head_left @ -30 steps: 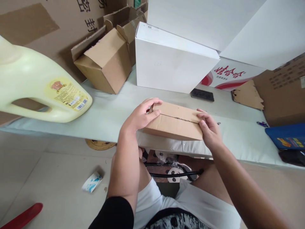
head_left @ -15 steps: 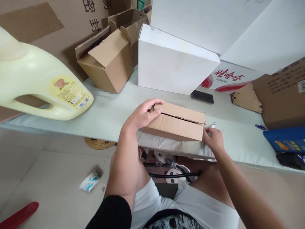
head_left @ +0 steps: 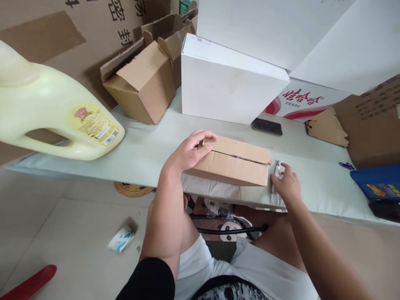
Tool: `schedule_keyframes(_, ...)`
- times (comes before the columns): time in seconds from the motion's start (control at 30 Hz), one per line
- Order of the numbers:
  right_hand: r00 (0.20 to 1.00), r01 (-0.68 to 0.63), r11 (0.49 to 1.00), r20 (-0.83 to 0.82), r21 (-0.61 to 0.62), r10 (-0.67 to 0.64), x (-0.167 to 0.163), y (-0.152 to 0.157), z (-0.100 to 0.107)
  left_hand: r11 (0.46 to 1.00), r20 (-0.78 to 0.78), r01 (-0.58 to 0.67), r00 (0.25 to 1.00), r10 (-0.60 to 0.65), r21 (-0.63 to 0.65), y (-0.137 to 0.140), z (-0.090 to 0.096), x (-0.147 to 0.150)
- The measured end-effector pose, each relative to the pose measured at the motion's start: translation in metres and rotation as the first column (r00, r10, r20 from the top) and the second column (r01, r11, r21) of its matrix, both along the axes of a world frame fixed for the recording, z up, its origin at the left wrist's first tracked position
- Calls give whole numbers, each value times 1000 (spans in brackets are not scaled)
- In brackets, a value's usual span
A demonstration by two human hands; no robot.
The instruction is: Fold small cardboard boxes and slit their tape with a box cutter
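Note:
A small brown cardboard box (head_left: 233,168) lies at the front of the padded surface, a ragged slit running along its top. My left hand (head_left: 189,154) is closed over the box's left end, thumb on the top and fingers at the far edge. To the right of the box, what looks like a small white utility knife (head_left: 276,177) lies with its tip pointing away from me. My right hand (head_left: 286,181) is beside this knife, fingers apart and curved, thumb close to or touching it.
A pale yellow jug (head_left: 62,112) stands at left near an opened cardboard box (head_left: 146,83). Behind are a white box (head_left: 231,83) and a dark phone (head_left: 267,126). A torn cardboard piece (head_left: 326,127) and a blue package (head_left: 376,183) lie at right.
My right hand has loosened from the knife and shifted slightly right, its fingers spreading. More of the knife now shows. My left hand keeps its hold on the box.

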State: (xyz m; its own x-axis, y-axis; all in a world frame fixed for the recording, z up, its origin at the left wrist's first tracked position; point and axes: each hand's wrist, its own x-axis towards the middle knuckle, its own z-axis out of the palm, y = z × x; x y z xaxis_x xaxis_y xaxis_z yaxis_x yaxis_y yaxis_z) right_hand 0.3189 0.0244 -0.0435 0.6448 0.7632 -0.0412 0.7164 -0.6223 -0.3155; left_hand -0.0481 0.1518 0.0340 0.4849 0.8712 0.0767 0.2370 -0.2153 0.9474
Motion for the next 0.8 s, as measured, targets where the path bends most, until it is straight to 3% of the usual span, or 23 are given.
schedule_keyframes(0.17, 992, 8, 1000, -128, 13, -6, 2, -1, 15, 1000, -13, 17, 1000, -17, 1, 0, 1, -1)
schedule_keyframes(0.3, 935, -5, 986, -348, 165, 63, -14, -4, 32, 1000, -6, 4, 1000, -4, -13, -1, 1, -1)
schedule_keyframes(0.37, 846, 85, 937, -522, 340, 113, -26, -3, 45, 1000, -2, -1, 1000, 1, -17, -1, 1, 0)
schedule_keyframes(0.43, 716, 200, 844, -663, 497, 220, -36, -2, 61, 1000, -3, -8, 1000, 8, -25, 0, -1, 0)
schedule_keyframes(0.6, 406, 242, 718, -740, 653, 537, -51, -1, 102, 1000, 1, -2, 1000, 2, -24, 2, -2, 1)
schedule_keyframes(0.7, 363, 290, 663, -720, 690, 591, -57, 1, 118, 1000, 3, -6, 1000, 6, -16, 2, -2, 1)
schedule_keyframes(0.8, 359, 186, 668, -683, 720, 636, -70, 8, 127, 1000, 0, -12, 1000, 12, -9, 1, -2, 2)
